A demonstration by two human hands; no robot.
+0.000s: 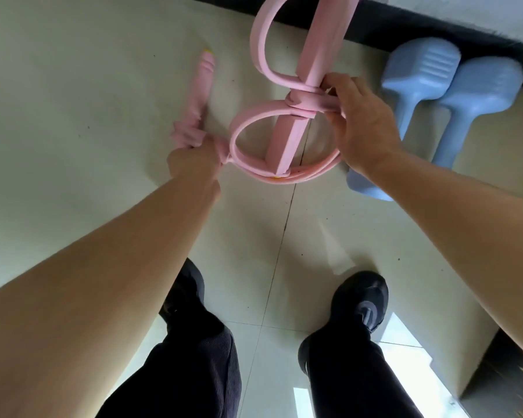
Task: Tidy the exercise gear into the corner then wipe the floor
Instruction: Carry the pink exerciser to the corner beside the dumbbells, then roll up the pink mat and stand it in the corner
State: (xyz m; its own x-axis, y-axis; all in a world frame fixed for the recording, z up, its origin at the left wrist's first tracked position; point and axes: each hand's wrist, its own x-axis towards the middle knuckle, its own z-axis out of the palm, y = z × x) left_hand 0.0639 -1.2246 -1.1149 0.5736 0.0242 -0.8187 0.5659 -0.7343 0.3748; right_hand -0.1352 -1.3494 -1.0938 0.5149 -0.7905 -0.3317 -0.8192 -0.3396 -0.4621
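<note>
A pink skipping rope (263, 122) is coiled in loops above the pale tiled floor (73, 101). My left hand (194, 161) grips one end of the loops, beside a pink handle (198, 95) that points away from me. My right hand (363, 119) pinches the knotted wrap of rope in the middle. A long pink bar (302, 86) runs under the loops towards the wall. Two light blue dumbbells (429, 95) lie side by side to the right, against the dark skirting; my right wrist hides the nearer end of one.
A dark skirting board (435, 28) runs along the wall at the top right. My two black shoes (360, 300) and dark trouser legs stand on the tiles below. A dark object shows at the bottom right corner (514, 387).
</note>
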